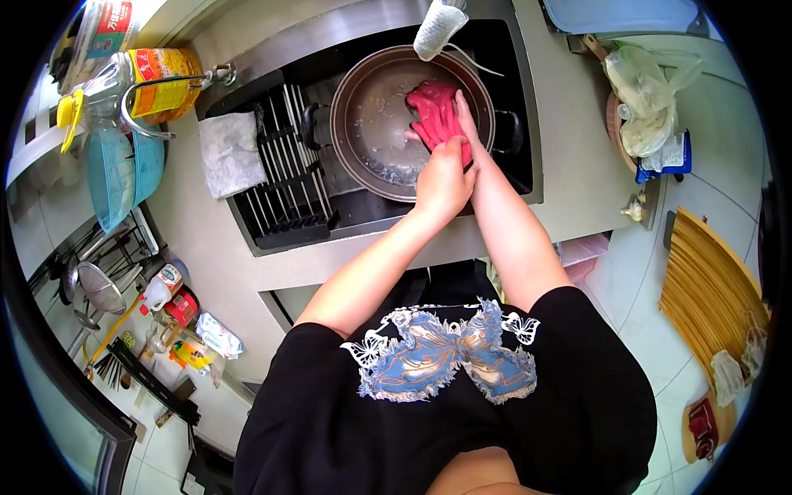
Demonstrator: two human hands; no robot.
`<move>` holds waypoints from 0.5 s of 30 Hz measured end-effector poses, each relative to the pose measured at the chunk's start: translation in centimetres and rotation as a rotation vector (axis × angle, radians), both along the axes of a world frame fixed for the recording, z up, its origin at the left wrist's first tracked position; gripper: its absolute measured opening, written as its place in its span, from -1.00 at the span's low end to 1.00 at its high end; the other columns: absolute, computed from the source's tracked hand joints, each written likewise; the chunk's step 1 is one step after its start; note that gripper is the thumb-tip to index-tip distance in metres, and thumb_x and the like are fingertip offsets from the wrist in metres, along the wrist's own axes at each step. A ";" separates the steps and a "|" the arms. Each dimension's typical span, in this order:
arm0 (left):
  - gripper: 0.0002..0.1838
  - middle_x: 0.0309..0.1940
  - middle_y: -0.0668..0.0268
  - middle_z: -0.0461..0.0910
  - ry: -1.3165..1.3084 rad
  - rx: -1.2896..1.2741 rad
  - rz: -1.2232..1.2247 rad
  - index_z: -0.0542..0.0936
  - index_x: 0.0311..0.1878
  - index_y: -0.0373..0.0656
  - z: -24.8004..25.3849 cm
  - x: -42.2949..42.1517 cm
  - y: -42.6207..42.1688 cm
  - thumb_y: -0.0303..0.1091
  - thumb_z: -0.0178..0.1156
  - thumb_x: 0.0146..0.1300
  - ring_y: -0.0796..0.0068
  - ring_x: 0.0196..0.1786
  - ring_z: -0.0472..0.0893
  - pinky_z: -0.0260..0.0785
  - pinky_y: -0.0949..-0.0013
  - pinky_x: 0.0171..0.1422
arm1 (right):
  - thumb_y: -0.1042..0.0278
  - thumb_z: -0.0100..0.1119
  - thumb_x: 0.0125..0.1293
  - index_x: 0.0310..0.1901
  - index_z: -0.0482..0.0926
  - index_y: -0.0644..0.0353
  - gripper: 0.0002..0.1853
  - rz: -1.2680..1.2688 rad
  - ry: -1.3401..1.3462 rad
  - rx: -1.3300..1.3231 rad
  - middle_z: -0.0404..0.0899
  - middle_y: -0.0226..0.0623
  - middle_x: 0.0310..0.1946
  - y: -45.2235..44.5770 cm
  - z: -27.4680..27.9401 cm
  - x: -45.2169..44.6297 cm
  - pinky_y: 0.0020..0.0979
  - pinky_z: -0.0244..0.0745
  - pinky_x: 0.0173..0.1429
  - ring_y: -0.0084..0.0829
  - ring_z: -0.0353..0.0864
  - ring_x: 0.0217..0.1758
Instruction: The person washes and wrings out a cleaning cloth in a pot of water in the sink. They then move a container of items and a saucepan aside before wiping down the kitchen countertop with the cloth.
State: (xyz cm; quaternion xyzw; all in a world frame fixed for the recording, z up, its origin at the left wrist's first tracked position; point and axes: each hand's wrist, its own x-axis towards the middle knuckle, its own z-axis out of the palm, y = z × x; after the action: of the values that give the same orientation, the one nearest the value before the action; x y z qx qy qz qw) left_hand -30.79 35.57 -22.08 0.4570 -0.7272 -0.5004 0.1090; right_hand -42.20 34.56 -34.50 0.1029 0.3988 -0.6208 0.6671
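Note:
A pink-red rubber glove (435, 113), wet-looking and crumpled with its finger shapes showing, is held over a large brown-rimmed pot (345, 157) of clear, bubbly water. My left hand (445, 177) is closed on the glove's near end, by my right wrist. My right hand (466, 124) lies along the glove's right side, and fingertips stick out at its left; the glove hides the rest of that hand. The pot stands in a dark sink (330, 235). Above its far rim hangs a white-covered spout (439, 30).
A slatted black rack (289, 157) with a grey cloth (231, 154) sits left of the pot. Farther left are an oil bottle (157, 82) and blue baskets (124, 173). At right, plastic bags (648, 99) lie near the counter edge, above a wooden slatted piece (714, 285).

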 end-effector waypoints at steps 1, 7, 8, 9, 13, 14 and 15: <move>-0.52 0.00 -0.19 0.64 -0.027 0.023 -0.028 0.54 0.21 -0.23 0.2 -0.1 0.0 -0.28 0.36 0.26 -0.18 0.11 0.64 0.50 -0.04 0.18 | -0.43 0.19 0.36 0.32 0.42 0.10 -0.21 -0.068 -0.073 0.025 0.60 -0.11 0.13 0.1 -0.5 0.3 0.19 0.66 0.17 0.03 0.60 0.13; -0.72 -0.40 0.03 0.72 -0.193 -0.343 0.094 0.61 -0.21 -0.10 -4.3 -1.4 -1.9 -0.07 0.22 0.40 -0.16 -0.42 0.71 0.56 -0.11 -0.32 | -0.19 0.08 0.52 0.03 0.59 0.07 -0.55 -0.014 -0.209 -0.010 0.67 -0.30 -0.24 2.5 -6.3 1.7 -0.18 0.65 -0.04 -0.24 0.66 -0.16; -0.70 -0.36 -0.02 0.73 -0.241 -0.291 0.117 0.65 -0.19 -0.09 -5.6 -1.3 -2.6 -0.05 0.18 0.43 -0.16 -0.35 0.72 0.57 -0.10 -0.26 | -0.15 0.04 0.55 0.01 0.60 0.05 -0.58 -0.126 -0.012 0.173 0.67 -0.28 -0.24 2.2 -6.4 2.8 -0.19 0.64 -0.02 -0.23 0.67 -0.18; -0.68 -0.33 -0.01 0.73 -0.278 -0.259 0.123 0.67 -0.17 -0.07 -6.3 -1.1 -3.6 -0.02 0.13 0.46 -0.14 -0.31 0.73 0.58 -0.11 -0.22 | -0.11 -0.04 0.58 -0.04 0.62 0.05 -0.60 -0.124 0.022 0.319 0.69 -0.27 -0.20 1.0 -5.4 3.1 -0.17 0.62 -0.02 -0.23 0.68 -0.16; -0.54 -0.20 0.05 0.75 -0.388 -0.234 0.171 0.70 -0.08 -0.01 -8.9 1.3 -6.7 0.06 -0.10 0.59 -0.13 -0.15 0.74 0.57 -0.12 -0.05 | -0.01 0.04 0.58 -0.10 0.69 0.10 -0.63 0.016 0.329 0.427 0.72 -0.37 -0.34 -0.2 0.6 3.2 -0.35 0.61 -0.19 -0.39 0.69 -0.34; -0.54 -0.19 0.03 0.75 -0.431 -0.251 0.180 0.69 -0.05 -0.01 -9.5 2.3 -7.1 0.06 -0.12 0.59 -0.13 -0.14 0.73 0.56 -0.13 -0.05 | -0.01 0.05 0.58 -0.07 0.67 0.13 -0.63 0.072 0.326 0.433 0.71 -0.39 -0.31 -1.0 3.6 2.5 -0.35 0.59 -0.21 -0.43 0.67 -0.32; -0.58 -0.22 0.05 0.75 -0.480 -0.218 0.251 0.68 -0.07 -0.03 -10.3 3.1 -7.5 0.02 -0.08 0.58 -0.10 -0.15 0.74 0.56 -0.12 -0.08 | -0.02 0.08 0.57 0.02 0.62 0.14 -0.63 0.047 0.409 0.333 0.70 -0.34 -0.16 -0.7 2.2 1.4 -0.36 0.60 -0.17 -0.41 0.69 -0.23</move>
State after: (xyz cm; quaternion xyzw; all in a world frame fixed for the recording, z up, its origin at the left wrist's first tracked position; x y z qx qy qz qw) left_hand -27.71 28.11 -32.38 0.6343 -0.7195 -0.2795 0.0432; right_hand -40.83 33.89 -32.33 0.0745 0.6242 -0.5388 0.5608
